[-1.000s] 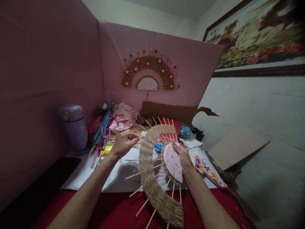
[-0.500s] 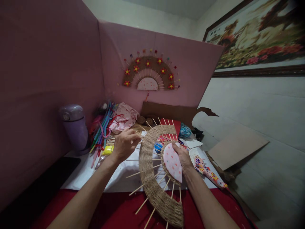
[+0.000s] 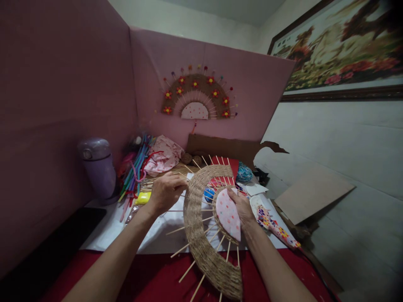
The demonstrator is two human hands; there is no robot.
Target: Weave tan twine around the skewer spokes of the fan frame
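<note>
My right hand point(image 3: 242, 207) grips a half-round craft piece by its flat centre, the thumb on top of a white half-disc point(image 3: 228, 214) with pinkish dots. Thin wooden sticks point(image 3: 187, 250) fan out from that half-disc. Tan twine point(image 3: 193, 222) is woven through them into a broad arched band, tilted with its curve to the left. At the band's upper left outer edge, the fingers of my left hand point(image 3: 168, 188) are pinched together, touching or very close to the twine. What lies between those fingertips is hidden.
A similar arch with red flowers point(image 3: 195, 84) hangs on the pink board point(image 3: 252, 84). Left stand a purple bottle point(image 3: 99, 170) and colourful pipe cleaners point(image 3: 134, 167). Behind the work lie dotted cloth point(image 3: 165, 155) and twine balls point(image 3: 186, 158). A flower-patterned glue gun point(image 3: 273, 226) lies right.
My left hand has shifted very slightly at the band's outer edge, its fingers still pinched. The right hand and the craft piece have stayed in place.
</note>
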